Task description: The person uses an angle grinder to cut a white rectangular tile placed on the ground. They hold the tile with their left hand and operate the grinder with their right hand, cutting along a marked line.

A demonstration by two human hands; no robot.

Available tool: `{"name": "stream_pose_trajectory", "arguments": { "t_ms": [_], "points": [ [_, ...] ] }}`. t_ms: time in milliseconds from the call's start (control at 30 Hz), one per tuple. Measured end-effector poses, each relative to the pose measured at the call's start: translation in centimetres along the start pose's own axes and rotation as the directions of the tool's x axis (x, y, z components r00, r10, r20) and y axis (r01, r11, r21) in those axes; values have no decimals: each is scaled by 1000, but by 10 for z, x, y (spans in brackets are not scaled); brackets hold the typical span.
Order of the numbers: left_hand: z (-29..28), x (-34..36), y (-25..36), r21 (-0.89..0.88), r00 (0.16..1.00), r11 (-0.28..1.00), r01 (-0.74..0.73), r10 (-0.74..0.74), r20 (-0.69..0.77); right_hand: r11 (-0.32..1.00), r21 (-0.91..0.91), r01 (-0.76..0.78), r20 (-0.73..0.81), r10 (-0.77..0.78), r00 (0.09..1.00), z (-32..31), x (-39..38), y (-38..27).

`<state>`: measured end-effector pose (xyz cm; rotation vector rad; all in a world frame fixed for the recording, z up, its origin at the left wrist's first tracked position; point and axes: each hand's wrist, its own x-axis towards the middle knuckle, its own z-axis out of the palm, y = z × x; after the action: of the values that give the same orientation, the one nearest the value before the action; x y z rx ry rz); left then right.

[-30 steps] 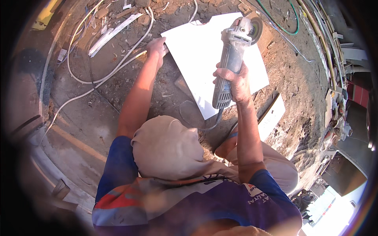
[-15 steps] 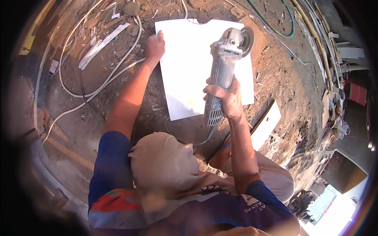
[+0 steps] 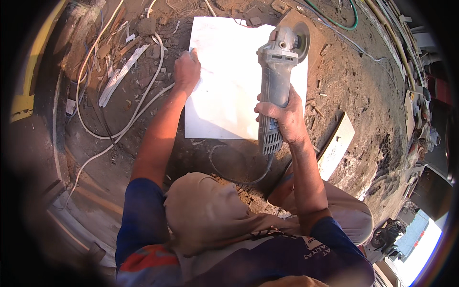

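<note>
My right hand (image 3: 289,117) is wrapped round the body of a grey angle grinder (image 3: 276,79), held upright above the right part of a large white tile (image 3: 222,103). The grinder's disc (image 3: 301,42) is at its far end, beyond the tile's right edge; a cord leaves its near end. My left hand (image 3: 187,71) is closed on the tile's left edge, with the thumb over the top face; its other fingers are partly hidden. The tile lies over the dirt ground, its far edge notched near the middle. Strong glare covers much of its face.
White cable (image 3: 136,116) loops over the dirt at the left, beside pale broken strips (image 3: 123,76). A narrow white offcut (image 3: 337,146) lies right of my right forearm. A green hose (image 3: 355,19) curves at the far right. My bent knee (image 3: 356,217) is at the near right.
The tile has turned slightly, so its near edge is now level across the view. The grinder stands a little more upright, still in my right hand. My left hand keeps hold of the tile's edge.
</note>
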<state>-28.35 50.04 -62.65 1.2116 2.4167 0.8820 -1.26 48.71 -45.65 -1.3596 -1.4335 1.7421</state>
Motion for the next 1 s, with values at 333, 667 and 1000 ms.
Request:
{"name": "stream_pose_trajectory", "arguments": {
  "t_ms": [333, 667, 1000],
  "points": [
    [28, 57, 60, 99, 888, 929, -355, 303, 345, 994, -111, 18, -37, -23, 999, -30, 97, 25],
    [1, -27, 25, 316, 997, 949, -1, -24, 75, 999, 43, 8, -26, -7, 1000, -46, 179, 65],
    [6, -36, 22, 400, 998, 917, -13, -12, 59, 993, 102, -63, 18, 61, 998, -43, 181, 67]
  ]
}}
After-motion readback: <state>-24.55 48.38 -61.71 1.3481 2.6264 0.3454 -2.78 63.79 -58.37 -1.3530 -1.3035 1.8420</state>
